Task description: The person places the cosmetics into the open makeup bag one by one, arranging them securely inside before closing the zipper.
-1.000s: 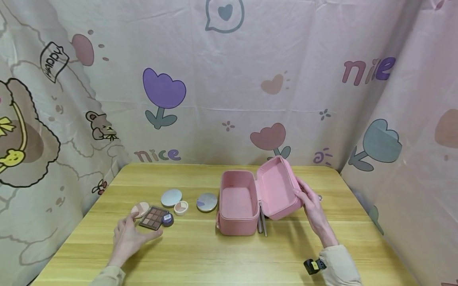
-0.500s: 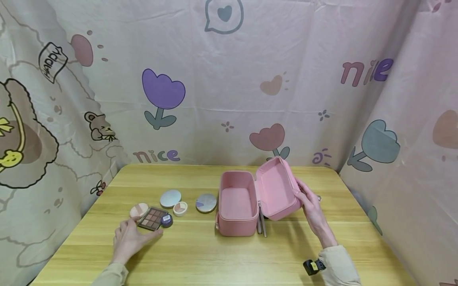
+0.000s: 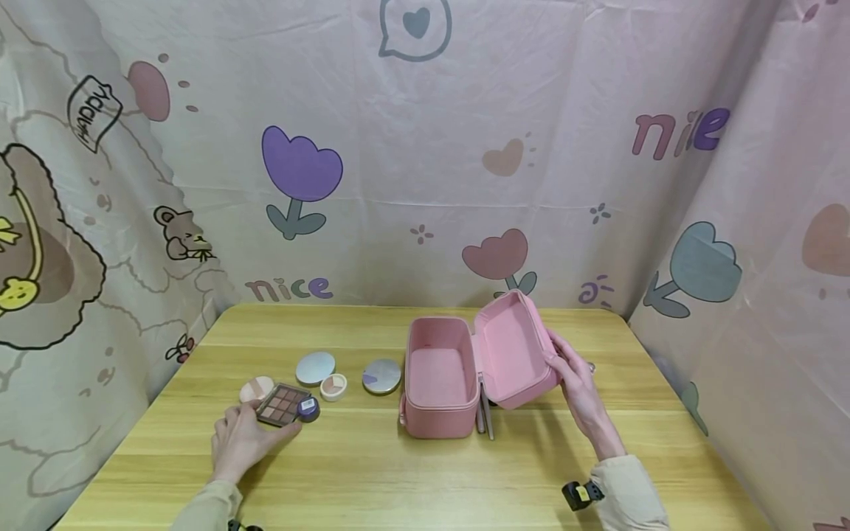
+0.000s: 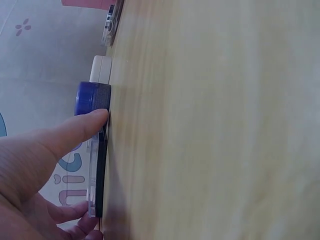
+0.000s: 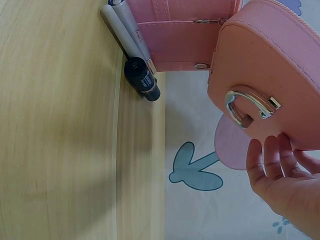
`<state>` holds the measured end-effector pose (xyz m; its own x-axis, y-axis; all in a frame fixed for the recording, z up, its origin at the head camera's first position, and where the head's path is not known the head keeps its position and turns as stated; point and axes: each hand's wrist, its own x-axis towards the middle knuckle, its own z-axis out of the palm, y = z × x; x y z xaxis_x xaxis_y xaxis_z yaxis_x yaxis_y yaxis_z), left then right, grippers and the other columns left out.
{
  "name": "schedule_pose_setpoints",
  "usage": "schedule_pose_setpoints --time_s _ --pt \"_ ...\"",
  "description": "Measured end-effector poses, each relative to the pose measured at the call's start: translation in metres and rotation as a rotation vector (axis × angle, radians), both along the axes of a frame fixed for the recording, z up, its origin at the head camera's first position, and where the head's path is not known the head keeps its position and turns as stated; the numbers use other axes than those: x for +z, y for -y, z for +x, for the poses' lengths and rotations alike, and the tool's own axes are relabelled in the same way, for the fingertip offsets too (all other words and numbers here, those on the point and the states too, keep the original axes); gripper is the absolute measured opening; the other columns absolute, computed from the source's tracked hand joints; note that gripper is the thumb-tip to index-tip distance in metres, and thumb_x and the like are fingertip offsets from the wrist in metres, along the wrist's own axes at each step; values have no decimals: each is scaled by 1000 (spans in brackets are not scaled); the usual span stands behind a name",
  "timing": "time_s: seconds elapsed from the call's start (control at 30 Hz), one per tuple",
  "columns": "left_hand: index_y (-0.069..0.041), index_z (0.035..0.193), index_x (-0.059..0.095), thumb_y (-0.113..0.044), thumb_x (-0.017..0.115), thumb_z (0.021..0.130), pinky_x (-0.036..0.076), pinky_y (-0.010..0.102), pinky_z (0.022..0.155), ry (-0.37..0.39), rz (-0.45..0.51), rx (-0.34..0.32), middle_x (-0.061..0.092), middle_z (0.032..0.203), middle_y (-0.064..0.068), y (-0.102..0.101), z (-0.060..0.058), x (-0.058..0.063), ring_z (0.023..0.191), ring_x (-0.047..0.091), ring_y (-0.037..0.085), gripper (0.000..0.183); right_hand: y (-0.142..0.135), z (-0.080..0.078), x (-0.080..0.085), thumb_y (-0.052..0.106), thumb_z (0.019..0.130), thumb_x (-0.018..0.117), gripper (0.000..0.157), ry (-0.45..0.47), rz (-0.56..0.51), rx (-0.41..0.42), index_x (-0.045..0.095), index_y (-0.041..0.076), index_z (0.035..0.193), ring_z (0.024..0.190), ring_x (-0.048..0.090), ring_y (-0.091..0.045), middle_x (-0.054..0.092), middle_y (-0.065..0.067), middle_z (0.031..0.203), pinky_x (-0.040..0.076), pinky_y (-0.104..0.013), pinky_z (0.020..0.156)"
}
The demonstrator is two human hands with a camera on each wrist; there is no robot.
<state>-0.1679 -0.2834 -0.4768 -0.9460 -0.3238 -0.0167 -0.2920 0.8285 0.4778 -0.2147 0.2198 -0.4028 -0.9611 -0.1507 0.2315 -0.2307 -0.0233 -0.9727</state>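
My left hand [image 3: 240, 444] has its thumb and fingers around opposite edges of an eyeshadow palette [image 3: 284, 405], which lies flat on the table. Seen from the left wrist, the thumb is beside a dark blue-lidded round jar [image 4: 92, 98] and the fingers meet the palette's far end. A pink makeup case [image 3: 441, 420] stands with its lid [image 3: 511, 343] tilted out to the right. My right hand [image 3: 579, 387] holds that lid by its outer edge, thumb over the rim. In the right wrist view, the fingers [image 5: 272, 157] lie against the lid near its metal-ended handle [image 5: 247, 106].
Around the palette lie a pale round puff [image 3: 256, 389], a silvery round compact [image 3: 315, 368] and a small white-rimmed pan [image 3: 333, 386]. Another round compact [image 3: 381, 377] is left of the case. Slim tubes [image 3: 485, 417] and a black-capped tube [image 5: 142, 79] lie beneath the lid.
My left hand has shifted slightly, its fingers moving from the puff to the palette's edge and its thumb closing in. The right hand and the lid stay where they were.
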Motion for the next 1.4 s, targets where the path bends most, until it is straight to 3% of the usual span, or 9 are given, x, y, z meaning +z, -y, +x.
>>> schedule_pose_setpoints --time_s 0.53,0.8,1.07,1.17,1.3,1.4 --pt "12 118 41 -64 65 62 32 55 80 -21 10 -3 40 111 36 2 0 -2 96 37 49 97 1 -1 -1 17 94 41 52 -2 -6 -3 22 4 140 114 46 -5 28 -19 141 41 -12 90" --pt "13 127 33 -57 67 67 32 60 86 -59 103 -14 33 119 40 1 3 4 104 35 49 99 0 0 0 18 95 40 53 -39 -5 24 20 0 140 113 46 -5 29 -20 139 41 -12 89" --pt "15 130 27 -48 67 72 29 61 94 -146 217 -36 28 123 39 -7 5 17 111 28 45 94 0 1 0 19 95 40 54 -44 -14 30 20 -1 140 113 46 -4 32 -15 139 41 -12 90" --pt "10 126 37 -44 70 71 30 61 91 -212 240 -52 36 121 33 -10 4 22 110 30 41 83 -1 2 0 18 95 40 53 -46 -11 33 19 -1 140 114 46 -4 30 -16 140 40 -11 90" --pt "1 111 53 -34 75 68 34 50 85 -345 247 -99 53 109 22 -16 0 27 105 39 34 59 -1 2 0 19 95 40 53 -37 -9 31 19 1 140 114 45 -4 27 -19 141 40 -11 90" --pt "1 107 55 -32 76 68 33 42 82 -388 252 -124 56 104 19 -20 -2 30 101 41 29 56 -1 2 0 19 95 40 53 -33 -7 29 19 1 141 114 45 -4 24 -22 141 40 -11 90"
